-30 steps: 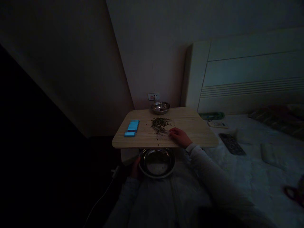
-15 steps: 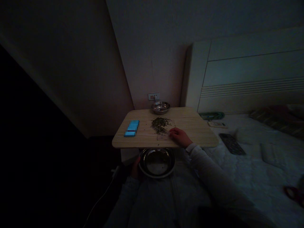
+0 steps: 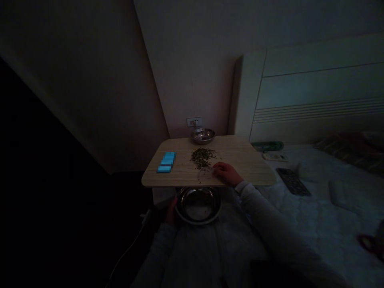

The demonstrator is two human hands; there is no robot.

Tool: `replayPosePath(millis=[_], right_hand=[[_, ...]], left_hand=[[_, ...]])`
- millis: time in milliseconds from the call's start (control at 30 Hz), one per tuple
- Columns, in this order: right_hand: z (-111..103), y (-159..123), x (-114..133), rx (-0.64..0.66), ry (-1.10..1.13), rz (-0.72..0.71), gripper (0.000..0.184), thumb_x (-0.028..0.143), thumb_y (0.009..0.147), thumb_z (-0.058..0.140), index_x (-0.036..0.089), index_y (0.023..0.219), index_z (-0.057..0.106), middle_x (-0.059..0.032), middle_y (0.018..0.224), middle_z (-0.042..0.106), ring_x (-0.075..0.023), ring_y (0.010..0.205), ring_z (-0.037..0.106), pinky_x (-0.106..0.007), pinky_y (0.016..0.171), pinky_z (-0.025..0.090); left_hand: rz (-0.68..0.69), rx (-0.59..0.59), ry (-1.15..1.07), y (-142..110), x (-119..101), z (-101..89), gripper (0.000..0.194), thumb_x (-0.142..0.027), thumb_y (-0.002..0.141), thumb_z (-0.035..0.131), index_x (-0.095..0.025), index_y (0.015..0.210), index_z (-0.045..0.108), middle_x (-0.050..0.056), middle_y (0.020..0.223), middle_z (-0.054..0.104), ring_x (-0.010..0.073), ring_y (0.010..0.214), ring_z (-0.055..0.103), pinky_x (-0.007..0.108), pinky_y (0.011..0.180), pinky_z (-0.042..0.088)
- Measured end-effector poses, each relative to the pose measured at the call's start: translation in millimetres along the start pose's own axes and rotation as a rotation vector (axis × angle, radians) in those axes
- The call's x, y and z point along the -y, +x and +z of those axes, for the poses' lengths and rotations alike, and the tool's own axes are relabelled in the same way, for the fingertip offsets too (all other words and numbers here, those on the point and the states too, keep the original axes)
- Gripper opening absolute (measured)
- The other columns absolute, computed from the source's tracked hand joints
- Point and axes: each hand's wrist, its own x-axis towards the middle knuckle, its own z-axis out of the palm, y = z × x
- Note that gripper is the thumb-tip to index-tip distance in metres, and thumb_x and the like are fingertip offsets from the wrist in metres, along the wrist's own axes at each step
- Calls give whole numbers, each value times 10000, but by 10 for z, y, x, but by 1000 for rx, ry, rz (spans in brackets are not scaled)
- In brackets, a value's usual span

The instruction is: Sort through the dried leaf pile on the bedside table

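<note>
Head view: the right hand (image 3: 225,173) seems to pinch a clear piece (image 3: 205,172) beside the grain pile (image 3: 201,157) on the desk (image 3: 246,168); the left hand (image 3: 171,212) grasps the large bowl (image 3: 198,208) below the front edge. A rough sweep could scatter grains past its rim. Since half a second ago, both hands look nearly unmoved.
</note>
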Motion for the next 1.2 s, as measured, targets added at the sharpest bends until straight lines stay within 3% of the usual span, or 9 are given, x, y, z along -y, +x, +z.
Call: replayPosePath(millis=[167,300,567,667,867,1200], right_hand=[[3,-3,13,22,3,31,182,257,644,565,175,797,616,8,652,647,-131,627,549,-248,615,424],[-2,0,12,40,-12,48,191,258,618,580,170,784,619,19,633,631,-118,590,519,-230,569,396],[-14,-14,43,61,34,34,132,239,596,554,176,700,604,15,606,619,-124,590,522,-239,577,398],[-23,9,13,-4,57,47,153,261,591,551,180,712,597,30,572,579,-116,554,488,-239,556,383],[-25,46,-40,-316,3,47,162,290,627,514,192,738,580,11,651,596,-142,659,535,-281,679,425],[-21,27,-19,-274,-65,29,180,279,617,486,196,747,579,20,608,573,-141,622,514,-275,650,402]], left_hand=[[-65,57,-10,-64,-23,49,190,-353,664,629,-195,722,718,68,837,767,293,1288,445,420,1127,241],[-89,-3,-26,-157,-85,167,178,-318,692,585,-201,675,718,56,783,766,275,1285,451,392,1142,207],[12,-34,19,-104,-69,113,139,-321,651,636,-205,635,711,49,765,763,307,1273,458,416,1124,243],[37,-13,13,-82,-41,90,144,-335,652,642,-209,647,710,58,793,763,307,1260,472,425,1123,240],[21,-70,28,-137,-94,170,136,-280,678,602,-212,620,705,54,763,763,289,1289,442,405,1130,226],[-26,-6,-9,-88,-32,79,163,-316,697,611,-196,699,721,65,816,764,292,1229,509,415,1106,281]])
